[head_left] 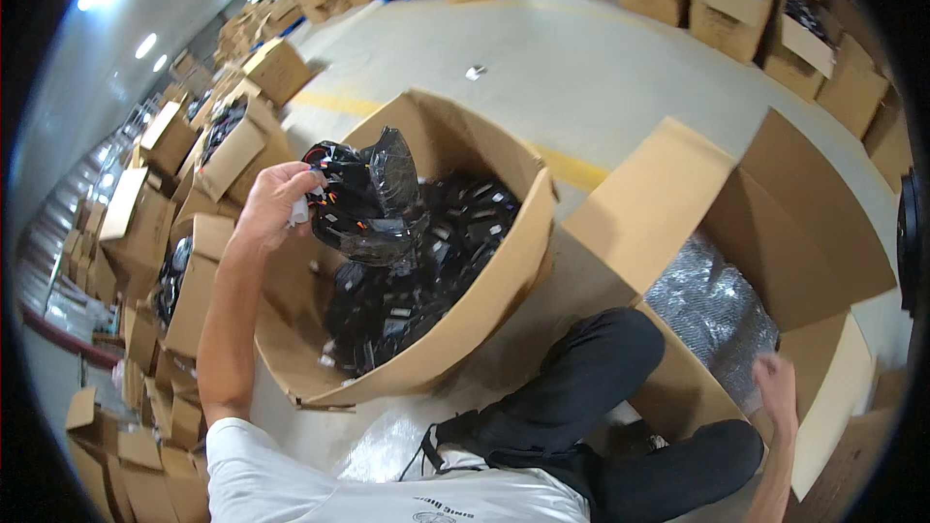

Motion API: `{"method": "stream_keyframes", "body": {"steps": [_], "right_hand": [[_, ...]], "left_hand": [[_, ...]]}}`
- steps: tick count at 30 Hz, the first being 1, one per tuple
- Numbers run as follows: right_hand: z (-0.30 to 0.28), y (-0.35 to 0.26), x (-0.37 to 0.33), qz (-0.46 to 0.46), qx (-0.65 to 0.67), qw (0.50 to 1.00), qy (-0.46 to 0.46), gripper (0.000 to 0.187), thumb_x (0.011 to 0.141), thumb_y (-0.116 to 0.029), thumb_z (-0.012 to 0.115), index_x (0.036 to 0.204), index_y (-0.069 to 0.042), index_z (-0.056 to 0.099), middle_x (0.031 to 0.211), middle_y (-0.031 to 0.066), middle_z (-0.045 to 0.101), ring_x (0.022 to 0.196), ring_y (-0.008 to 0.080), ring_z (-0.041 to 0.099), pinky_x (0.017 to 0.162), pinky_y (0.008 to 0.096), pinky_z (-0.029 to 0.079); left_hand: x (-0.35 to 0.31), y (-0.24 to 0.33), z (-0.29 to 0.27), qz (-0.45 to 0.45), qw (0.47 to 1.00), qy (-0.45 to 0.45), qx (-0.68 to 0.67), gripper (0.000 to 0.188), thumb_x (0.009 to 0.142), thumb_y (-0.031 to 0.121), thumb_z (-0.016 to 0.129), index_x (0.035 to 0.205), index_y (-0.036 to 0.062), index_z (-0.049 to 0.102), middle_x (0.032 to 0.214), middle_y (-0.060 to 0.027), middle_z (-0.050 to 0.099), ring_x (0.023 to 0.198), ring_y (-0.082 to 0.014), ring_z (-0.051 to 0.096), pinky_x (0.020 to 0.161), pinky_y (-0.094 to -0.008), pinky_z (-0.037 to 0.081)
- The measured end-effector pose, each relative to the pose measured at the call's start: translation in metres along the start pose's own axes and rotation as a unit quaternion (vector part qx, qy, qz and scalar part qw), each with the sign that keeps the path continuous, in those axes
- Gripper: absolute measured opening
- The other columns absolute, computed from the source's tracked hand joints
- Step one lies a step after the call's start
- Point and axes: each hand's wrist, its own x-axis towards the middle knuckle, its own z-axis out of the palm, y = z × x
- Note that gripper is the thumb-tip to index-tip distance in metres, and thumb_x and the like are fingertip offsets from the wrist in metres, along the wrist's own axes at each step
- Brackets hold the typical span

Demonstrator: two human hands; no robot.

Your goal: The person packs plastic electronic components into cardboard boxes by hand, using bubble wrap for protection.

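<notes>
A clear plastic bag of black wired parts (366,201) is held up by the left hand (276,205) above a large open cardboard box (484,295), which is filled with more bagged black parts (426,271). The right hand (778,389) is placed at the edge of a second open cardboard box (668,203), lined with bubble wrap (712,315). Black trousers (601,397) are seen between the boxes. Further stacked cartons (165,223) are ranged along the concrete floor (581,68).

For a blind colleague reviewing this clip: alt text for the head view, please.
The left hand lifts a clear bag of black cable parts above an open cardboard box full of them, while the right hand reaches into a bubble-wrap-lined box.
</notes>
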Motion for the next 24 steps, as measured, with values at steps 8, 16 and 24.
{"method": "stream_keyframes", "body": {"steps": [8,16,24], "right_hand": [[0.044,-0.207,0.048,-0.236,0.119,0.954,-0.140,0.039,0.099,-0.028,0.059,0.118,0.006,0.062,0.103,0.0108,0.068,0.093,0.0156,0.063,0.081,0.0288,0.052],[0.097,-0.181,0.079,-0.090,0.840,0.418,-0.333,0.120,0.079,-0.085,0.035,0.148,0.010,0.006,0.135,0.0352,0.046,0.121,0.0421,0.056,0.097,0.0527,0.052],[0.057,-0.118,0.086,-0.027,0.836,0.493,-0.241,0.050,0.097,-0.041,0.052,0.121,0.001,0.061,0.116,0.0178,0.067,0.104,0.0286,0.067,0.086,0.0494,0.058]], "left_hand": [[0.002,0.154,0.102,0.130,0.957,-0.191,-0.177,0.024,0.090,0.021,0.067,0.090,-0.0021,0.063,0.073,-0.0047,0.059,0.043,-0.0078,0.052,0.032,-0.0209,0.043],[-0.020,0.212,0.249,0.155,0.880,-0.381,-0.237,0.024,0.090,0.021,0.066,0.090,-0.0021,0.063,0.065,-0.0034,0.057,0.040,-0.0081,0.052,0.032,-0.0214,0.043],[-0.047,0.184,0.355,0.111,0.817,-0.530,-0.196,0.016,0.086,0.012,0.067,0.090,-0.0038,0.067,0.074,-0.0084,0.066,0.043,-0.0122,0.057,0.032,-0.0247,0.046]]}}
